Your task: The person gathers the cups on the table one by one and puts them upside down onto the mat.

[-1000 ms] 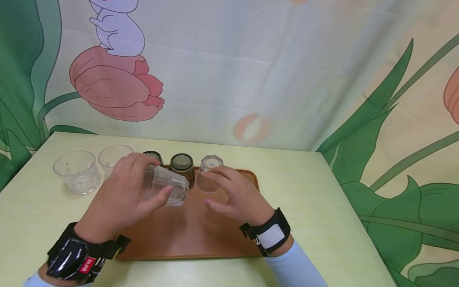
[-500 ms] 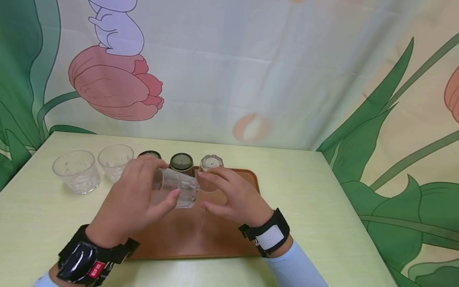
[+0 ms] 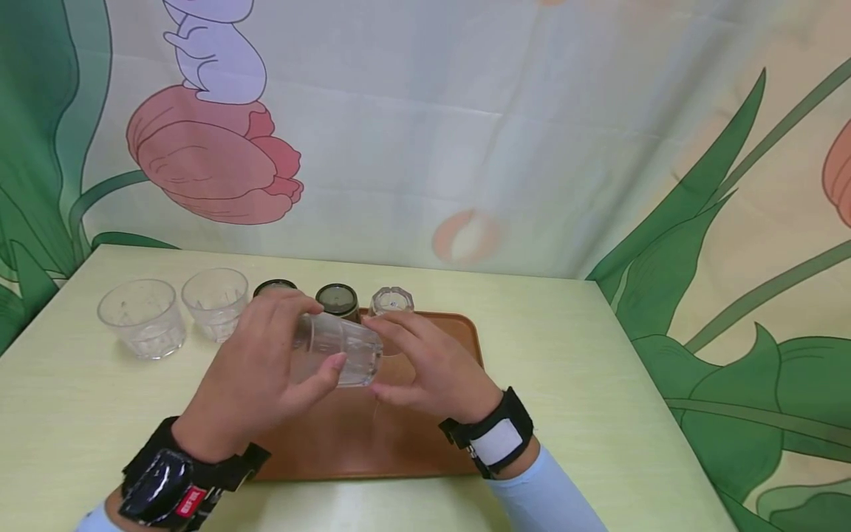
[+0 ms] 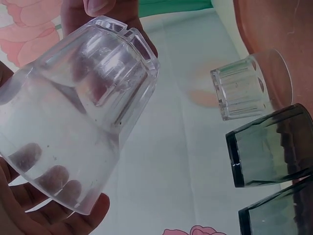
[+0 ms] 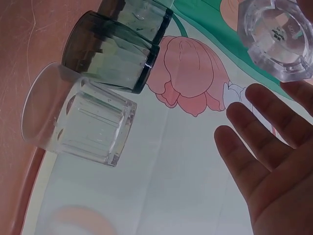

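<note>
My left hand (image 3: 262, 373) grips a clear faceted drinking glass (image 3: 355, 351) around its body, tilted on its side above the tray, with its base pointing right. In the left wrist view its fingertips (image 4: 54, 178) show through the clear wall. My right hand (image 3: 439, 366) is at the base end of that glass, fingers spread and fairly straight in the right wrist view, fingertips right by the octagonal base. Behind the hands, another clear glass (image 5: 98, 125) stands upside down on the brown tray (image 3: 346, 451), beside two upside-down dark tinted glasses (image 5: 115, 51).
Two clear tumblers, one (image 3: 142, 318) nearer and one (image 3: 216, 299) behind it, stand upright on the pale table (image 3: 60, 414) left of the tray. A printed curtain (image 3: 399, 133) hangs along the table's back edge.
My left hand has carried the tilted glass rightward, bringing its base up to the right hand's fingers. The right hand has barely moved, and the standing glasses stay in place.
</note>
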Demonstrator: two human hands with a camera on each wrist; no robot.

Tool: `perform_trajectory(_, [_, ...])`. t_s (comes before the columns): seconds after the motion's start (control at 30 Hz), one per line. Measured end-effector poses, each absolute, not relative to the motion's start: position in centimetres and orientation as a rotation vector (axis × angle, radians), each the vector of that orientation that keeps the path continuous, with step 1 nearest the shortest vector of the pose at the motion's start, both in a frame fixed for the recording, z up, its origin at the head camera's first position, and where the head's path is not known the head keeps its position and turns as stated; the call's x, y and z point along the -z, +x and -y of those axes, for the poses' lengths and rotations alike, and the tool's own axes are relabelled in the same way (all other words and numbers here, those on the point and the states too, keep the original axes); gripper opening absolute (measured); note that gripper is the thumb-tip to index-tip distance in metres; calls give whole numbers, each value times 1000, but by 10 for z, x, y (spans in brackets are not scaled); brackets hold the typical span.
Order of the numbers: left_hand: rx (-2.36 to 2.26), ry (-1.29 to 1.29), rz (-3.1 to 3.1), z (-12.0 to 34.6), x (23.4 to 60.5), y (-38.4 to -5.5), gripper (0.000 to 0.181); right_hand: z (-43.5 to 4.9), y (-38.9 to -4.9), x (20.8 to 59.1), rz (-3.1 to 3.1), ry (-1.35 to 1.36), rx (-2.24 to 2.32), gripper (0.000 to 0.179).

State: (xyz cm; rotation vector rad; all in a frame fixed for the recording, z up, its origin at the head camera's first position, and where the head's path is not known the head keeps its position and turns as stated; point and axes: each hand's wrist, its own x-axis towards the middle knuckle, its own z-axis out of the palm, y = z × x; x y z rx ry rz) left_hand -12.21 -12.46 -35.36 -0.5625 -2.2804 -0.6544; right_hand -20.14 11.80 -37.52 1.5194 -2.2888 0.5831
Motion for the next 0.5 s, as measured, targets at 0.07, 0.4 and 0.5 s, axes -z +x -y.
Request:
perform_trajectory(0.07, [658,-565,2275,123,354,-122,55,-117,-200,375,2283,1528,-582,85])
perform_trajectory(0.4, [693,-586,2284,119,356,-123,55,-116,-197,372,2244,1565,-585,92])
perform_trajectory(0.5, [684,-590,2284,119,358,-123,56,-115,-197,374,2245,1561,-570,90])
